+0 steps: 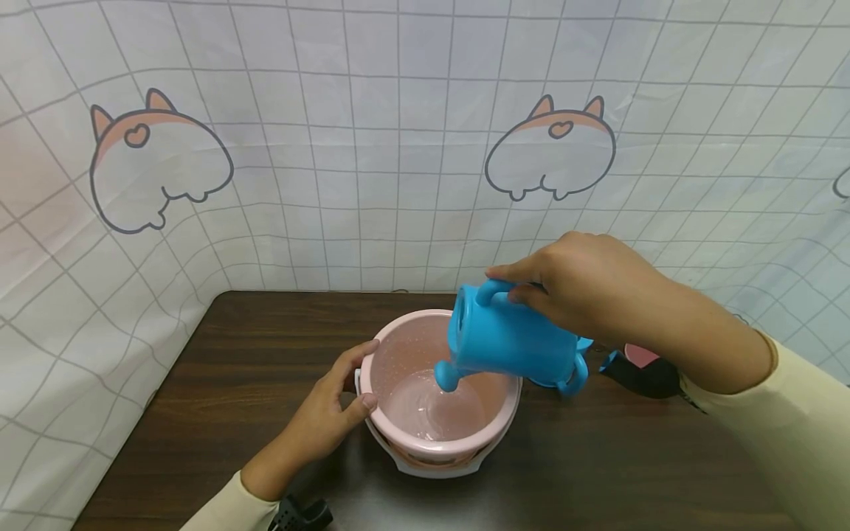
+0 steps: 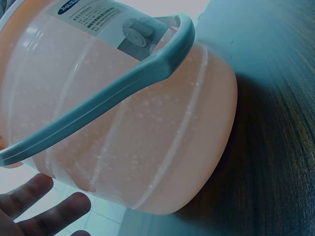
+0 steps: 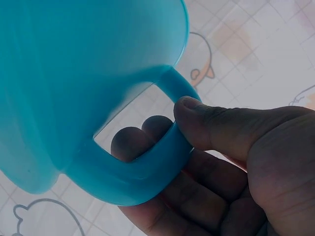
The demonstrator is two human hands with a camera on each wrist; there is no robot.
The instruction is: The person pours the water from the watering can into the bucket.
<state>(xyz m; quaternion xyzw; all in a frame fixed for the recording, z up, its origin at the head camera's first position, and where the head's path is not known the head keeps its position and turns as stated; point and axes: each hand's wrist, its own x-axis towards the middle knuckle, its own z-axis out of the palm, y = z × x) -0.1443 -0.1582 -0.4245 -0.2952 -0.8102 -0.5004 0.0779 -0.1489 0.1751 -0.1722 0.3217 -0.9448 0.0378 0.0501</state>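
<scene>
My right hand [image 1: 584, 284] grips the loop handle of a blue watering can [image 1: 518, 339], thumb on one side and fingers curled through, as the right wrist view shows at the handle [image 3: 147, 182]. The can lies tilted over a pink bucket [image 1: 445, 441], its round spout head above the bucket's mouth. Clear liquid with ripples shows at the bucket's bottom. My left hand [image 1: 328, 409] rests against the bucket's left rim, thumb and index finger spread apart. In the left wrist view, extended fingers [image 2: 54, 214] show beside the bucket wall and its bail handle [image 2: 113, 93].
A dark wooden table [image 1: 219, 398] carries the bucket. Behind the can, a blue looped part [image 1: 576, 375] is partly hidden. To the right lie a black object [image 1: 647, 377] with a blue end and something pink [image 1: 639, 355]. A white grid-patterned curtain [image 1: 398, 162] hangs behind.
</scene>
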